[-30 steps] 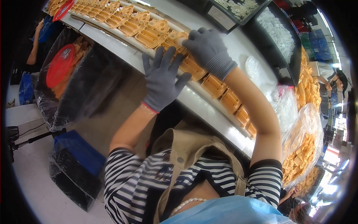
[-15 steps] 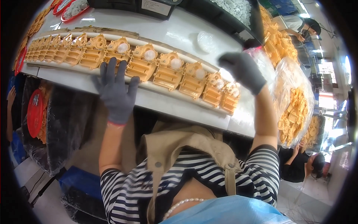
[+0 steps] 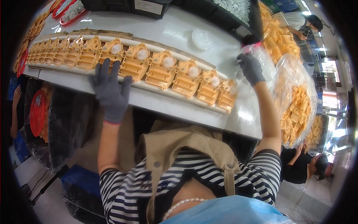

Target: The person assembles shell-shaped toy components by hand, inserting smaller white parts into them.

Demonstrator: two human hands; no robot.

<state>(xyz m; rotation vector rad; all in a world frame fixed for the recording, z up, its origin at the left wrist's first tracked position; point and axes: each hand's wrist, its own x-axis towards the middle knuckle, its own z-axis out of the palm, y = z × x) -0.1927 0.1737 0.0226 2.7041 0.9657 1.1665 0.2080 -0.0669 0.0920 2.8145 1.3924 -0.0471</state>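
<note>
Orange plastic housings (image 3: 160, 76) stand side by side in a long curved row on a white rail along the bench. Round translucent discs (image 3: 142, 54) sit on the tops of several housings towards the right end. My left hand (image 3: 111, 89), in a grey glove, rests open with fingers spread, its fingertips against the housings left of the middle. My right hand (image 3: 251, 69), also gloved in grey, is raised beyond the row's right end, beside a clear plastic bag (image 3: 261, 58). Its fingers are curled in; anything between them is too small to make out.
A pile of clear discs (image 3: 201, 39) lies behind the row. Black bins (image 3: 235, 23) stand at the back, one filled with small translucent parts. Bagged orange parts (image 3: 296, 112) are at the right. Red trays (image 3: 38, 112) lie at the left. Other people work at the far right.
My right hand has drawn back to the right, away from the row's end, and its fingers have curled. The left hand stays against the housings. The whole view has shifted slightly.
</note>
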